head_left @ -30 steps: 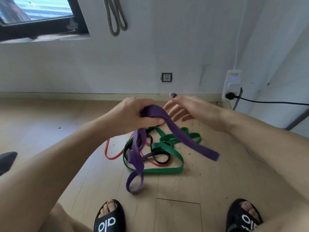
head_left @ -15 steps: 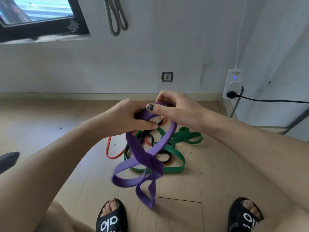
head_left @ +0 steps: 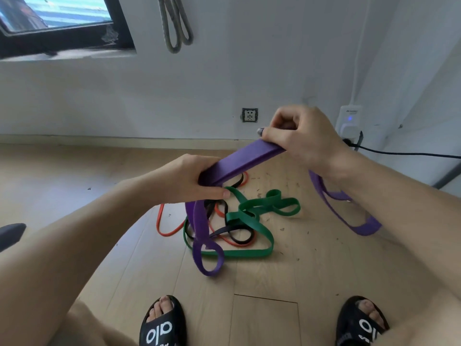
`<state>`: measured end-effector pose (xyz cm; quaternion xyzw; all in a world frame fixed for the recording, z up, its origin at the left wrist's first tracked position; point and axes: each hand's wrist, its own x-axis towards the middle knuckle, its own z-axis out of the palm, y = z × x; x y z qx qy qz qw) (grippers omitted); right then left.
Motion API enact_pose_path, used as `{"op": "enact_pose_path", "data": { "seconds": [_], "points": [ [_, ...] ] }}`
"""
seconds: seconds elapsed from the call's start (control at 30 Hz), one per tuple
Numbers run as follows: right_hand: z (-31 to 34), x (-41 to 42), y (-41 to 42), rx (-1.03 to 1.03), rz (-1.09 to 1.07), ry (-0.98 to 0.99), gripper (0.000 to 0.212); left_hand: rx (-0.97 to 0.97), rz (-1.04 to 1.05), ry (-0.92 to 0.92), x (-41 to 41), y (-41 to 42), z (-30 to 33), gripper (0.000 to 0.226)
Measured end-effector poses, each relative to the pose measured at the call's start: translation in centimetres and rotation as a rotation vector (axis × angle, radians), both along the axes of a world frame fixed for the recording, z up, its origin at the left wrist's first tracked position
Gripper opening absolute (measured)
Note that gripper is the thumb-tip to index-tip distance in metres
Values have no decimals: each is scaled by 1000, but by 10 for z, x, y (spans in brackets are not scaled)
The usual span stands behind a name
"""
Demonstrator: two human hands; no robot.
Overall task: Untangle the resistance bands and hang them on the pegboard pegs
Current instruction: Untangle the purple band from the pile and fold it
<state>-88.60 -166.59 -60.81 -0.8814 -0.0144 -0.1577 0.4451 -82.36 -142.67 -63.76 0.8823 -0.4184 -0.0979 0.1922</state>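
Head view: two hands are stretching a wide purple rubber resistance band (head_left: 239, 162) above the pale wooden plank floor (head_left: 287, 278).

The left hand (head_left: 192, 181) is gripping the band with curled fingers (head_left: 217, 193), one loop dangling below it; the right hand (head_left: 301, 138) is pinching the other end higher up, a second loop hanging under that wrist. On the floor beneath, a flat green rubber band (head_left: 252, 218), a thin orange band (head_left: 164, 226) and a thin black band (head_left: 239, 233) are lying tangled together. A grey looped band (head_left: 174, 23) is hanging on the white wall (head_left: 249, 58), right of the dark-framed window (head_left: 62, 26). A wall socket (head_left: 250, 115) and a plugged white adapter (head_left: 349, 121) are sitting beyond. Black slide sandals (head_left: 162, 325) are showing at the bottom.
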Motion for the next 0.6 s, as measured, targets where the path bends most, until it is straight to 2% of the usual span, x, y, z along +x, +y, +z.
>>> {"op": "enact_pose_path", "data": {
  "seconds": [0.07,0.13,0.2,0.27,0.33,0.4,0.47,0.53,0.6],
  "points": [
    [-3,1,-13,-154,-6,65,23,-70,-30,-103,1,-1,5,36],
    [-6,0,-24,-242,35,233,26,-143,-29,-140,-1,-3,10,31],
    [-14,-2,-26,-309,103,410,34,-172,-19,-149,-4,-7,12,24],
    [-19,-5,-17,-320,157,498,45,-173,-19,-155,-6,-12,13,26],
    [-18,-5,-5,-199,184,504,52,-156,-1,-163,-7,-15,16,31],
    [-14,-6,4,-2,237,481,56,-165,20,-139,-9,-17,19,29],
    [-13,-8,12,108,325,443,58,-197,-4,-115,-13,-20,20,27],
    [-15,-10,22,100,388,388,53,-202,-39,-120,-17,-22,19,26],
    [-15,-9,29,53,359,310,48,-206,-27,-80,-16,-20,16,31]
  ]
}}
